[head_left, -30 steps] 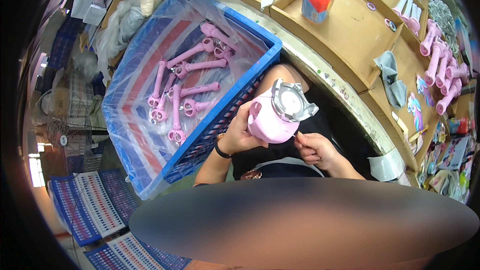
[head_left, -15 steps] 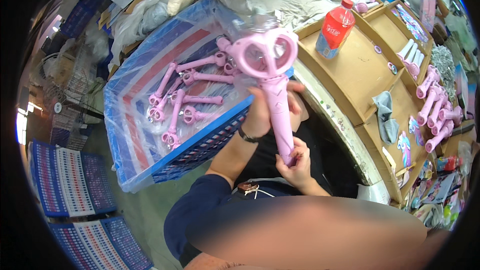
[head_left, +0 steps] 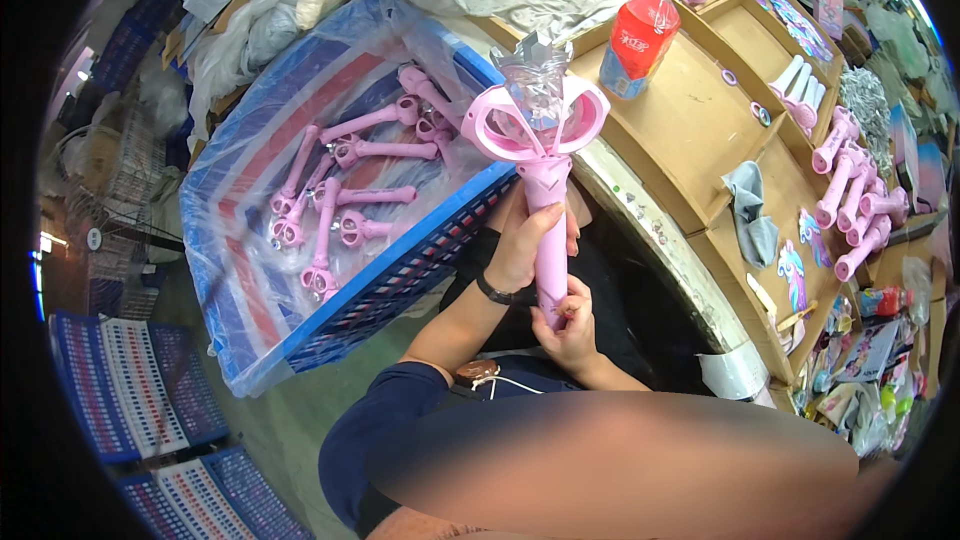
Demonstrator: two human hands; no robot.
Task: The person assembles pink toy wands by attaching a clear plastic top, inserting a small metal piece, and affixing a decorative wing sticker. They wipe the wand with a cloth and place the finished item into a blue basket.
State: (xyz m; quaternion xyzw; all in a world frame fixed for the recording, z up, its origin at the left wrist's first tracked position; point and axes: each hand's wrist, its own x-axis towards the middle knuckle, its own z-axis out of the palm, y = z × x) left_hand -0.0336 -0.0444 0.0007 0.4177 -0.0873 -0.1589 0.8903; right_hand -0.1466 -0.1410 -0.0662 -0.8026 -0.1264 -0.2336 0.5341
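A pink toy wand (head_left: 552, 180) stands upright in front of me. Two pink loops spread like wings from its head, with a clear, crown-like piece (head_left: 535, 85) between them. My left hand (head_left: 525, 248) is wrapped round the upper handle. Lower down, my right hand (head_left: 568, 328) pinches the bottom end of the same handle; its fingertips partly hide that end. Just left of the wand is a blue plastic basket (head_left: 375, 285) lined with clear film. Several similar pink wands (head_left: 385, 150) lie loose inside it.
Cardboard trays (head_left: 670, 105) line the bench at right. A red-capped drink bottle (head_left: 640, 40), a grey cloth (head_left: 748, 215) and unicorn-shaped pieces (head_left: 791, 275) rest there. Several pink handles (head_left: 850, 190) are piled farther right. Patterned blue-and-white crates (head_left: 140, 380) stand at lower left.
The wand's head has turned or tipped, so the clear piece now shows upright between the spread loops. My left hand's grip looks closer round the handle. The whole view has shifted slightly.
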